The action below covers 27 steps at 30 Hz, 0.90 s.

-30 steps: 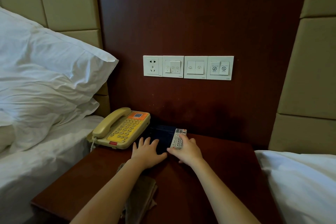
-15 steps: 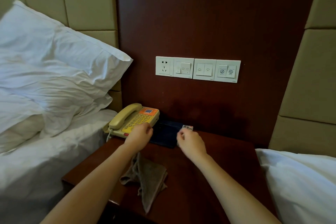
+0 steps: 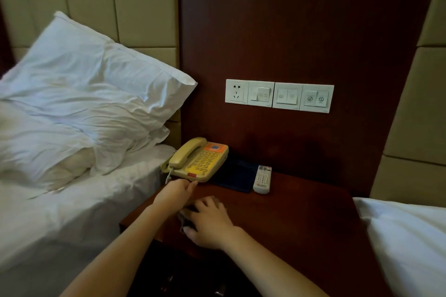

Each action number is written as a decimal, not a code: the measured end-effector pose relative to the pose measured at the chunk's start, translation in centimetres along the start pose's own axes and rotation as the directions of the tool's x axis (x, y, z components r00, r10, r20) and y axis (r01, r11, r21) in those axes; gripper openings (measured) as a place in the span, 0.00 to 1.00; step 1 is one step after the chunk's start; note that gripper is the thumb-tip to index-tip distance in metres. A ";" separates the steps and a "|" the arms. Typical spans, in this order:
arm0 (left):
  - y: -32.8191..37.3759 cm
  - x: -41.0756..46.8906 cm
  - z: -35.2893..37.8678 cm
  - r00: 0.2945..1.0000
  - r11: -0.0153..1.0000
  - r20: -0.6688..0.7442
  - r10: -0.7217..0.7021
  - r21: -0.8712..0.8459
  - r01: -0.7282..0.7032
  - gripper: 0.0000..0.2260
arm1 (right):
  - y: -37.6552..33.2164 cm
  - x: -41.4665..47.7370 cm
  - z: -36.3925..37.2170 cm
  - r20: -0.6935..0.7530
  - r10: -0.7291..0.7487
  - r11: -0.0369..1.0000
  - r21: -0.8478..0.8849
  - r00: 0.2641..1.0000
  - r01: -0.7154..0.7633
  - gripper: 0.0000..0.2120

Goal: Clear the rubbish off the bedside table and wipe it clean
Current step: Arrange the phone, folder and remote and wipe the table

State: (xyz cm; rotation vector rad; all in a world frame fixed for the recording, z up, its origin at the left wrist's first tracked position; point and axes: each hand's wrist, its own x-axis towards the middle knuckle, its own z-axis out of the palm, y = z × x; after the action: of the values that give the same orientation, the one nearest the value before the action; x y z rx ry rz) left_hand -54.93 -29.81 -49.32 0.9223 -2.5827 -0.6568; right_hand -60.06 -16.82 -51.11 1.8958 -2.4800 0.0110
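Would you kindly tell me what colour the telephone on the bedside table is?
Pale yellow telephone with an orange panel; seen in the head view.

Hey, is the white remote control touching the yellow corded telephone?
Apart. The head view shows a dark blue flat pad between the white remote control and the yellow corded telephone.

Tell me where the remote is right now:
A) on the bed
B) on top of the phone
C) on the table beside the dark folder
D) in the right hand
C: the remote lies flat on the bedside table, just right of the dark folder.
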 end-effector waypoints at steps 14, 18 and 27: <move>3.5 -4.0 4.7 0.988 0.943 0.155 -0.003 0.328 -0.049 0.25 | 9.7 -4.3 -2.6 -0.280 0.381 0.905 0.306 0.881 -0.294 0.15; 8.0 -5.3 7.7 0.972 0.936 0.202 0.121 0.302 -0.179 0.25 | 11.8 -5.6 -3.5 -0.343 0.444 0.882 0.327 0.828 -0.338 0.14; 9.6 -4.5 8.3 0.892 0.880 0.363 0.271 0.281 -0.382 0.24 | 11.4 -5.4 -4.3 -0.202 0.404 0.894 0.295 0.892 -0.338 0.12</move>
State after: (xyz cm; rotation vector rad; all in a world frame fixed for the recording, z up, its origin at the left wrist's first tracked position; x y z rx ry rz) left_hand -60.16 -17.71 -52.01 0.4616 -3.1110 -0.2691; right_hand -69.62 -8.55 -46.89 1.3324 -2.7085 0.5693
